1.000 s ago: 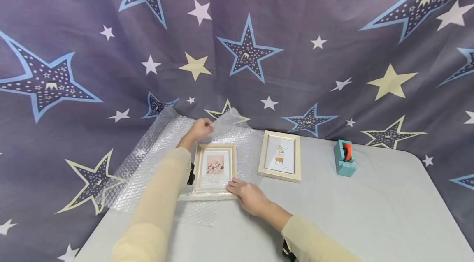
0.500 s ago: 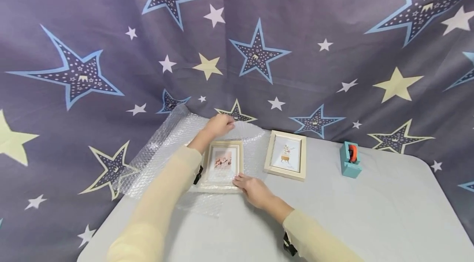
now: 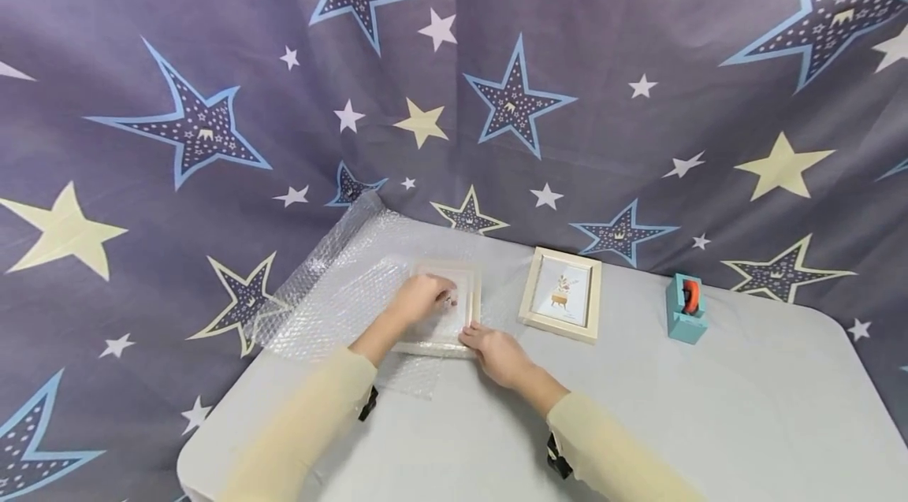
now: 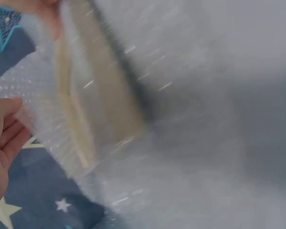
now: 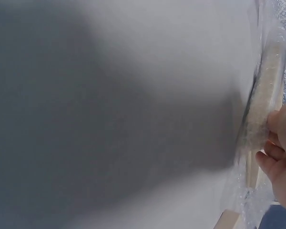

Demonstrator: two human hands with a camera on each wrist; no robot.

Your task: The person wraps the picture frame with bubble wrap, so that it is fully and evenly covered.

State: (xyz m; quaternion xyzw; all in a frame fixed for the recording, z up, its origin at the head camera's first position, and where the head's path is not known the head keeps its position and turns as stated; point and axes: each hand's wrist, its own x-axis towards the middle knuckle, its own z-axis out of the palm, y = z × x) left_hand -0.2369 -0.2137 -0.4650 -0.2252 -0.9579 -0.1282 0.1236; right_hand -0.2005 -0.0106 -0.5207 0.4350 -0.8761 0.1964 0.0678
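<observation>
The picture frame point(image 3: 476, 291), long axis running front to back, lies beneath the left hand point(image 3: 422, 299), whose closed fingertips pinch bubble wrap point(image 3: 340, 301); the right hand point(image 3: 500, 354), fingers bent, grips the frame's near right corner.

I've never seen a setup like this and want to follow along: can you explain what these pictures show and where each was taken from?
There is no machine here, only someone working bare-handed. The wide picture comes from a camera worn on the head, looking forward and down. The two others come from cameras on the left and right wrists, seeing the work close up; the left one is partly blurred.

On the pale table lies a framed picture covered by clear bubble wrap, which spreads to its left. The left hand pinches an edge of the wrap above the frame, and the right hand holds the frame's near right corner through the wrap. To the right are a second frame and a teal tape dispenser with an orange-red roll. A star-patterned cloth hangs behind.
</observation>
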